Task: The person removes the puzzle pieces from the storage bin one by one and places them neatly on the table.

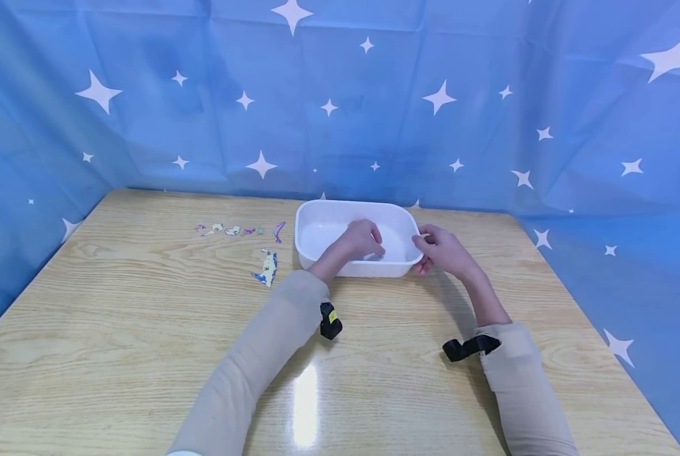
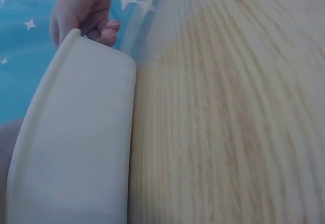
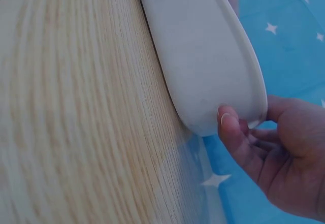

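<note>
Head: I've got the white bin [image 1: 368, 270] on the surface [image 1: 397, 354], left hand [image 1: 361, 239] inside it, grip unclear; right hand [image 1: 443, 252] gripping its right end; small pieces [image 1: 269, 269] left of it. Left wrist: bin's outer side. Right wrist: right fingertips touching bin.

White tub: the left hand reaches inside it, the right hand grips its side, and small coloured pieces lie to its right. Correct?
One side is wrong: the head view shows the small coloured pieces left of the white tub. The left hand reaches inside and the right hand grips its side.
</note>
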`<action>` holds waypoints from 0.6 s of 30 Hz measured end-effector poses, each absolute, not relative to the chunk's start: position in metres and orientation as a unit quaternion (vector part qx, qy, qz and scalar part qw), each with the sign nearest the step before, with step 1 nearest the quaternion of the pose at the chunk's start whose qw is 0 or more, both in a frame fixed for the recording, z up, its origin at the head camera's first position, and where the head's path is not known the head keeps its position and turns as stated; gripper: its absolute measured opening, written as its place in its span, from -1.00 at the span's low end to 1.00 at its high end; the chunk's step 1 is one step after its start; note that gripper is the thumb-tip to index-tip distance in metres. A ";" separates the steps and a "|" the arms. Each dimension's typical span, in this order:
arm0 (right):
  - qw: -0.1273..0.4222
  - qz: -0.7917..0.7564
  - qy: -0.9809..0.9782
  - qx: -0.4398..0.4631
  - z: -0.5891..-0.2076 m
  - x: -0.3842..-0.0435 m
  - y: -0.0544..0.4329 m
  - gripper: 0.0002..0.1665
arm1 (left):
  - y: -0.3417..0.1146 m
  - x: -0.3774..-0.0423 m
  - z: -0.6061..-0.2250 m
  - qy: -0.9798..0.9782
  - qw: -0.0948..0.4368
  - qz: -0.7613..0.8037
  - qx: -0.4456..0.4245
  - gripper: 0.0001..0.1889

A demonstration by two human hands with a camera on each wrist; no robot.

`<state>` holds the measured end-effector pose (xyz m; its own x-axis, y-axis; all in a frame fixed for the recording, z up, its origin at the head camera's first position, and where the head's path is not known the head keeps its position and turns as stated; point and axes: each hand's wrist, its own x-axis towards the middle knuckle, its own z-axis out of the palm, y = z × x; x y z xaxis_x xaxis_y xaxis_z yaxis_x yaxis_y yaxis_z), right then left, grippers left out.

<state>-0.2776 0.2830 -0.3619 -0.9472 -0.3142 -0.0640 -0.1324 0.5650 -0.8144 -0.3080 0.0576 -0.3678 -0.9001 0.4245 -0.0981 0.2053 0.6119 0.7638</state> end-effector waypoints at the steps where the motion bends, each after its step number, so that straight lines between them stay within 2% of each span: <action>1: 0.101 -0.448 0.879 -0.127 -0.362 -0.278 0.283 -0.45 | 0.058 -0.308 -0.368 0.891 0.134 0.393 0.182 -0.79; 12: 0.103 -0.451 0.877 -0.127 -0.363 -0.277 0.283 -0.45 | 0.057 -0.309 -0.371 0.900 0.122 0.367 0.199 -0.92; 18: 0.103 -0.449 0.878 -0.129 -0.363 -0.278 0.284 -0.45 | 0.058 -0.310 -0.372 0.903 0.114 0.360 0.204 -0.82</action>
